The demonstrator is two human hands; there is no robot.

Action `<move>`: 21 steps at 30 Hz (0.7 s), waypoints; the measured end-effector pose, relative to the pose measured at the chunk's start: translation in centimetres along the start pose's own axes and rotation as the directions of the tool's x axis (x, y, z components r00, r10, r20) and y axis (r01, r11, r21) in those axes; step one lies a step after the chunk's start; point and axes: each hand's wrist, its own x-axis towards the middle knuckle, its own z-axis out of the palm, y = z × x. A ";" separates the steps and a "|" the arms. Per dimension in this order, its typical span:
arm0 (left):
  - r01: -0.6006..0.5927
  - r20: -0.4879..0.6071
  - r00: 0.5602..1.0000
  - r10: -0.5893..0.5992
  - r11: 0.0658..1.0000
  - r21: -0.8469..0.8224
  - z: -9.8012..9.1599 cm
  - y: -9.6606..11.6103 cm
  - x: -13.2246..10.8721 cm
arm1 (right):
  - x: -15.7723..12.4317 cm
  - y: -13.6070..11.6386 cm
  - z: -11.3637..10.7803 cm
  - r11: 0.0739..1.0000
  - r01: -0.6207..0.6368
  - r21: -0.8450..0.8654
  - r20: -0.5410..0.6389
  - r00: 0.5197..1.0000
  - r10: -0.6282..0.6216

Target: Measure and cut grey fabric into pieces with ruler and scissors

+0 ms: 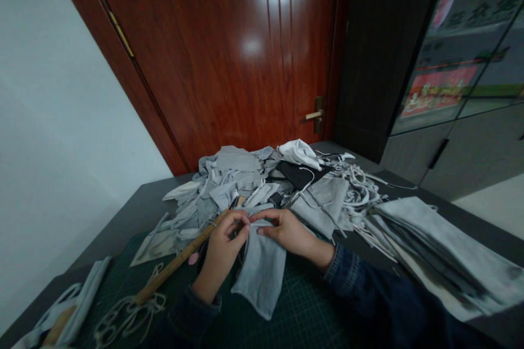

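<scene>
Both hands meet at the top edge of a light grey piece of cloth (264, 267), which hangs down over the green cutting mat (315, 305). My left hand (227, 242) is closed, thumb and fingers pinched at the cloth's upper left corner. Beside it, my right hand (289, 232) pinches the same top edge between thumb and forefinger. The fingertips nearly touch. Whatever fine detail lies between them is too small to make out. A wooden ruler (180, 259) lies slantwise on the mat, passing behind my left hand.
Grey fabric scraps (229, 169) are heaped at the back, with a black cloth (303, 174) and tangled cords (362, 191) alongside. Folded fabric (446, 245) lies at right. Loose string (131, 316) sits front left. Behind the table (155, 202) stands a wooden door (229, 65).
</scene>
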 end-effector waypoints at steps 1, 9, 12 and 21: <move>0.001 -0.002 1.000 -0.001 1.000 -0.006 0.0 0.0 0.0 | 0.0 -0.1 0.0 1.000 0.014 -0.010 0.006 1.000 -0.014; 0.118 -0.052 0.991 -0.122 0.991 -0.066 0.4 -0.1 0.0 | -0.2 -0.4 0.6 0.997 0.056 -0.054 -0.013 0.998 -0.057; 0.125 -0.077 0.989 -0.129 0.990 -0.062 0.5 -0.2 0.2 | -0.5 -0.5 1.0 0.989 0.065 -0.131 -0.014 0.998 -0.068; 0.014 -0.165 0.986 -0.004 0.998 0.058 0.8 0.4 -0.2 | -0.8 -0.4 1.2 0.952 0.039 -0.305 -0.041 0.998 -0.054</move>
